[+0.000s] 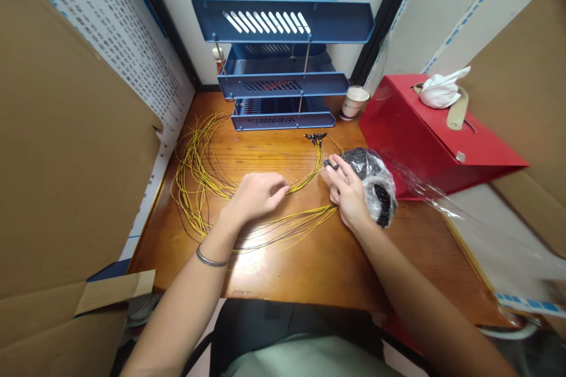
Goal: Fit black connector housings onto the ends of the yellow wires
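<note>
L hand (256, 194) has thumb and fingertips pinched together on one thin yellow wire (305, 179) near mid-desk. R hand (347, 191) has its fingers closed on a small black connector (331, 164), w/ the hand resting just beside a clear plastic bag of black parts (375, 185). The wire runs between both hands, so the fitting looks to be in progress.

Done so far, by the look: a small bunch of wire ends w/ black tips (316, 137) lies fanned out in front of the blue tray rack (283, 58). Left to do: the bigger loop of yellow wires (197, 182) on the wooden desk (309, 265), ends near the R hand apparently bare, though too small to be sure. The bag looks well filled. Approx early-to-mid stage.

Paper cup (354, 101) and red box (424, 135) sit beyond, untouched.
</note>
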Demonstrator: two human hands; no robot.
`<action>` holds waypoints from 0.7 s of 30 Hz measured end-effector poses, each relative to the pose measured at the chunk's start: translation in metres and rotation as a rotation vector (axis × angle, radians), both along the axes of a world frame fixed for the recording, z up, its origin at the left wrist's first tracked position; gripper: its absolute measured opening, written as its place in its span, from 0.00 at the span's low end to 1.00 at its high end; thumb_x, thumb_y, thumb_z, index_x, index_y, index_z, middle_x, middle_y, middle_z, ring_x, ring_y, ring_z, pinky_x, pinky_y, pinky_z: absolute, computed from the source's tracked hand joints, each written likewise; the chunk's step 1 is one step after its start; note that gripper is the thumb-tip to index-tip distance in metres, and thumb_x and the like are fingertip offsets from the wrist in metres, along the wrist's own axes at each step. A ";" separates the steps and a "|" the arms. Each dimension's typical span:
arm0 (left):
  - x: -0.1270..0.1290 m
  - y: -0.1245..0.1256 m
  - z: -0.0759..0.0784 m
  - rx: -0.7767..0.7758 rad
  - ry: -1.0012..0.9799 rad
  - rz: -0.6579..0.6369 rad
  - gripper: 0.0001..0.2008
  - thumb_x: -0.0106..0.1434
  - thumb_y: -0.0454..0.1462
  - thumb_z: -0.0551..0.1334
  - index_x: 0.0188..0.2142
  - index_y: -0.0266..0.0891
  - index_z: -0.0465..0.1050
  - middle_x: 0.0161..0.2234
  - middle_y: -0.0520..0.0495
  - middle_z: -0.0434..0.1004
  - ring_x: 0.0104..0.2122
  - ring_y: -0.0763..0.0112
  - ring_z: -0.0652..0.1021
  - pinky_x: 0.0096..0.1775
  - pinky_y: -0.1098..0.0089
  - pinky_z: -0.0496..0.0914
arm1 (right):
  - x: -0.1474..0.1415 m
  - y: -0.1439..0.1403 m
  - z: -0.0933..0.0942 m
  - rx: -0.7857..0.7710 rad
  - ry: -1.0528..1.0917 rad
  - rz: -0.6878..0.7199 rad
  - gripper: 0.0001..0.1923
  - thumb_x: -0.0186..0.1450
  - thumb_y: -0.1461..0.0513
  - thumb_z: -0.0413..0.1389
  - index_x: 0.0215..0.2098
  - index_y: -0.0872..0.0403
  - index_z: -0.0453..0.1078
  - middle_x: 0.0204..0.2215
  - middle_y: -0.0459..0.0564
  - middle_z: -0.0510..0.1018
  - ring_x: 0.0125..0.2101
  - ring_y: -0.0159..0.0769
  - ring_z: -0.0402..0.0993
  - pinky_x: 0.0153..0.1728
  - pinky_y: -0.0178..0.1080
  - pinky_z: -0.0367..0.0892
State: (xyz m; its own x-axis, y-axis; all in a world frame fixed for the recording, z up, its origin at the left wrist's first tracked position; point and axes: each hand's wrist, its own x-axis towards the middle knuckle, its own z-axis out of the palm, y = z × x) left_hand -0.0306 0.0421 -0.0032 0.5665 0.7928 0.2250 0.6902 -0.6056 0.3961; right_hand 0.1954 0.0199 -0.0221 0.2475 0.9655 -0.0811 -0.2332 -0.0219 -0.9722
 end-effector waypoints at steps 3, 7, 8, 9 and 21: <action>0.001 0.000 0.000 -0.002 0.005 0.048 0.10 0.68 0.40 0.59 0.35 0.41 0.78 0.33 0.50 0.83 0.31 0.68 0.79 0.33 0.69 0.62 | 0.003 0.011 0.011 -0.045 0.086 0.014 0.28 0.55 0.54 0.68 0.52 0.47 0.70 0.62 0.52 0.69 0.15 0.13 0.50 0.11 0.28 0.46; 0.001 0.001 0.001 -0.004 -0.004 0.133 0.10 0.67 0.40 0.59 0.34 0.41 0.77 0.31 0.49 0.83 0.29 0.68 0.77 0.32 0.69 0.61 | 0.014 0.042 0.033 -0.103 0.232 0.040 0.18 0.56 0.56 0.68 0.40 0.50 0.68 0.38 0.43 0.74 0.15 0.16 0.46 0.11 0.26 0.49; 0.001 0.001 0.002 -0.002 -0.003 0.155 0.10 0.66 0.40 0.59 0.33 0.41 0.77 0.31 0.49 0.83 0.29 0.67 0.78 0.32 0.69 0.61 | 0.018 0.052 0.039 -0.109 0.276 0.043 0.15 0.59 0.56 0.66 0.37 0.52 0.67 0.35 0.42 0.71 0.15 0.16 0.45 0.11 0.25 0.49; 0.001 0.001 0.002 -0.001 -0.001 0.176 0.10 0.66 0.40 0.59 0.33 0.41 0.77 0.31 0.49 0.82 0.29 0.67 0.78 0.32 0.68 0.61 | 0.022 0.062 0.044 -0.137 0.318 0.035 0.13 0.61 0.56 0.64 0.34 0.53 0.65 0.32 0.42 0.69 0.15 0.17 0.44 0.11 0.25 0.50; -0.002 0.001 0.007 -0.022 0.085 0.204 0.10 0.65 0.41 0.58 0.34 0.42 0.78 0.31 0.49 0.83 0.31 0.64 0.79 0.31 0.68 0.60 | 0.045 0.105 0.053 -0.143 0.440 -0.340 0.14 0.68 0.58 0.55 0.29 0.52 0.56 0.26 0.40 0.56 0.17 0.21 0.48 0.11 0.23 0.53</action>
